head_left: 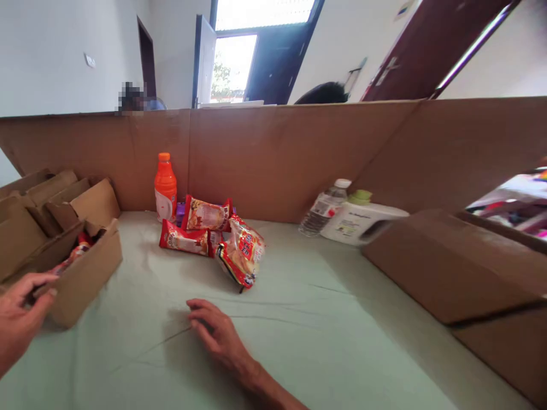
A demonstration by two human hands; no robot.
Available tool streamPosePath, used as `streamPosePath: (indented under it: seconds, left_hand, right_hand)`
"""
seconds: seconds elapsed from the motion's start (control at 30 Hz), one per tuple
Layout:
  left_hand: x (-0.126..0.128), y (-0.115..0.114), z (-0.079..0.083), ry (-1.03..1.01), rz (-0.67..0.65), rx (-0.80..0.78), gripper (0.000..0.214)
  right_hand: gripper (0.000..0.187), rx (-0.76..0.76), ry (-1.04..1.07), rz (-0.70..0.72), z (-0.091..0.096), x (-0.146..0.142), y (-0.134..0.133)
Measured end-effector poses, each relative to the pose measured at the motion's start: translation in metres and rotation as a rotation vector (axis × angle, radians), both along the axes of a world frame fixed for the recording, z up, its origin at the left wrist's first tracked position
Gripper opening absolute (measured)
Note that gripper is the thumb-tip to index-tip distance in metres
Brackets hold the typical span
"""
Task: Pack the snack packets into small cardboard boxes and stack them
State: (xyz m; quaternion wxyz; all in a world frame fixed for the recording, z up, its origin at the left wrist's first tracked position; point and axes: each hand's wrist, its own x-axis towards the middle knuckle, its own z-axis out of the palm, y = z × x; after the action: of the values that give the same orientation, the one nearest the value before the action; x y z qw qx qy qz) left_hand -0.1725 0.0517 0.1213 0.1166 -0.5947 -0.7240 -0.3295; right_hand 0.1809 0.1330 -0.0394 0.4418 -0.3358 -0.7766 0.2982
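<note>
At the left edge, my left hand [25,313] is closed on the near end of a narrow open cardboard box [92,273], fingers and thumb on either side of its rim. A red snack packet [81,245] lies inside that box. My right hand [216,330] is over the green tabletop, fingers loosely bent, thumb apart, holding nothing. Beyond it is a crumpled red and clear snack bag [245,250]. Close by lie two red and white snack packets, a front one [183,239] and a rear one [207,214], with something purple [180,213] partly hidden behind them.
An orange bottle [165,188] stands by the cardboard wall [256,154]. A clear bottle [325,208] leans beside a white jug [359,222] with a green cap. More cardboard boxes [81,202] stand left; a large one [448,262] sits right. People's heads show beyond the wall.
</note>
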Motion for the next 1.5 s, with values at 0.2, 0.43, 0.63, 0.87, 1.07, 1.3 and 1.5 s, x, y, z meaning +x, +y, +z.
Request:
streamPosePath:
  seconds: [0.2,0.43,0.63,0.87,1.07,1.3,1.5]
  left_hand:
    - [0.081,-0.031,0.004,-0.059,-0.573,0.022,0.011]
    - [0.143,-0.039,-0.003,-0.312,-1.016,-0.192,0.035]
    - [0.146,-0.043,-0.001,-0.306,-0.986,-0.186,0.033]
    - [0.146,-0.045,-0.003,-0.305,-0.925,-0.116,0.036]
    - [0.140,-0.041,-0.007,-0.235,-1.012,-0.073,0.045]
    - [0.156,-0.024,0.010,-0.053,-1.090,-0.313,0.040]
    - [0.166,-0.016,0.003,-0.004,-1.116,-0.300,0.012]
  right_hand:
    - [0.027,-0.220,0.207,-0.213,0.029,0.065,-0.008]
    - [0.051,-0.632,0.436,-0.369,0.034,0.107,-0.047]
    - [0.057,-0.752,0.641,-0.226,0.010,0.094,-0.060]
    - [0.052,-0.799,0.657,-0.155,0.008,0.089,-0.062]
    - [0.057,-0.713,0.568,-0.196,0.019,0.085,-0.059]
    - [0.064,-0.688,0.481,-0.264,0.018,0.080,-0.058]
    - [0.056,-0.602,0.393,-0.301,0.002,0.083,-0.055]
